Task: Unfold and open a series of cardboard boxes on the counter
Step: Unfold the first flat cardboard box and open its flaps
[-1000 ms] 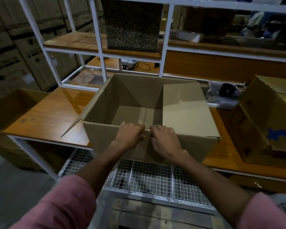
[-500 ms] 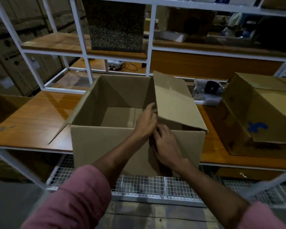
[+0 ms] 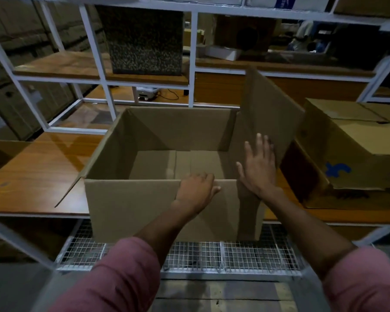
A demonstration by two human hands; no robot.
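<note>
A brown cardboard box [image 3: 131, 208] stands open on the wooden counter [image 3: 38, 172], overhanging its front edge. Its right flap [image 3: 268, 109] stands nearly upright, and its left flap [image 3: 77, 183] hangs outward and down. My left hand [image 3: 196, 190] curls over the near wall's top rim, gripping it. My right hand [image 3: 258, 165] is flat with fingers spread, palm pressed against the inner face of the right flap. The box's floor shows two flaps meeting at a seam.
A second cardboard box [image 3: 351, 154] with a blue mark lies tilted on the counter at the right. Part of another box [image 3: 0, 152] shows at the left edge. White shelf frames [image 3: 104, 75] rise behind, and a wire mesh shelf [image 3: 194, 255] sits below.
The right flap, lying over the box's opening a second ago, has swung up and outward to the right under my right hand. My left hand has settled on the near rim.
</note>
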